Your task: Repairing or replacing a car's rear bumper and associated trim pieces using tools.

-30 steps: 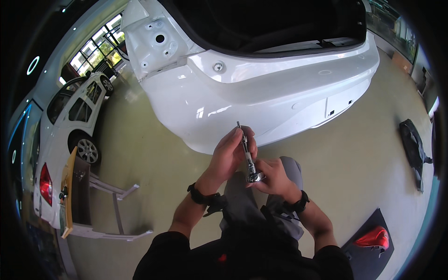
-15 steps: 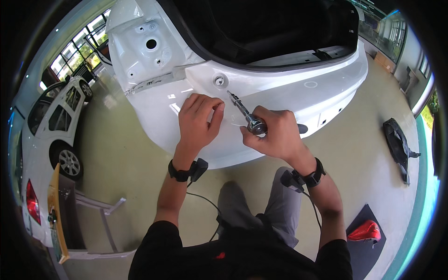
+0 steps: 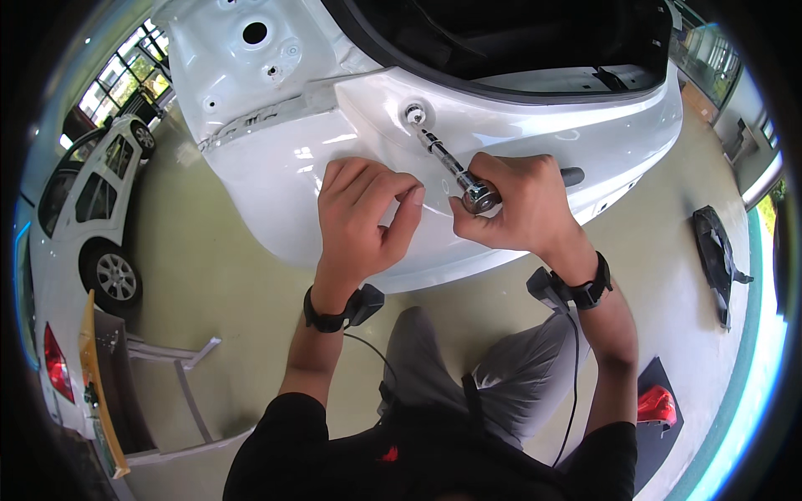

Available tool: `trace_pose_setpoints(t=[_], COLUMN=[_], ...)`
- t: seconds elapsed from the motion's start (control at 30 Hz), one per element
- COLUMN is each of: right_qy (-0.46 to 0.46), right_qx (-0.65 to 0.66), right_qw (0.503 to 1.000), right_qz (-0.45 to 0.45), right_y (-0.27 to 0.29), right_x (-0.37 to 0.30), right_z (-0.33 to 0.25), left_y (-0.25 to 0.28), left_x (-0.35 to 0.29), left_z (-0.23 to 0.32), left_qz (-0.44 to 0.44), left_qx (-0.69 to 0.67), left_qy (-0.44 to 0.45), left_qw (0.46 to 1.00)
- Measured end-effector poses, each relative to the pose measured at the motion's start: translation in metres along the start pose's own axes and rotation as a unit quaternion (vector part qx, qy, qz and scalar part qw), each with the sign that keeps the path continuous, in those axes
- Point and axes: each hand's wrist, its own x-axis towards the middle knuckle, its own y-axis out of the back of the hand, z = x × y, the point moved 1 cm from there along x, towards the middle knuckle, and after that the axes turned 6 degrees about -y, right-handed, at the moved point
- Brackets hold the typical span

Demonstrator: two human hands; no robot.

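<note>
My right hand (image 3: 528, 203) is wrapped round a ratchet wrench (image 3: 480, 198) with a chrome extension. Its dark handle end pokes out to the right of the fist. The slim tip points up and left, at the lower edge of a round recess with a fitting (image 3: 415, 113) in the white car body's rear panel (image 3: 468, 142); whether they touch I cannot tell. Left of the wrench, my left hand (image 3: 365, 213) hovers in front of the panel. Its fingers are curled and the thumb presses against the index finger; anything between them is hidden.
Above the panel is the dark boot opening (image 3: 501, 42) with its black seal. A white car (image 3: 104, 192) stands at left, near a yellow-edged stand (image 3: 100, 376). At right, a black trim piece (image 3: 710, 259) and a red lamp (image 3: 657, 407) lie on the floor. Cables hang from both wrists.
The wrench tip has come up to the round recess from just below it. Both hands appear slightly further right, and the car body sits higher in view.
</note>
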Motion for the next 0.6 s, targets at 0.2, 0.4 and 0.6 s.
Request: trace_pose_setpoints(t=[0.2,0.4,0.6], right_qy=[-0.010,-0.018,-0.063], right_qx=[-0.010,0.020,0.163], right_qw=[1.000,0.999,0.980], right_qz=[0.012,-0.040,-0.098], right_y=[0.003,0.009,0.015], right_x=[-0.006,-0.002,-0.006], right_z=[0.001,0.002,-0.003], left_y=[0.000,0.000,-0.001], left_x=[0.000,0.003,0.000], left_z=[0.002,0.004,0.002], left_qz=[-0.010,-0.010,0.002], left_qx=[-0.007,0.006,0.023], left_qy=[-0.004,-0.005,-0.012], left_qw=[1.000,1.000,1.000])
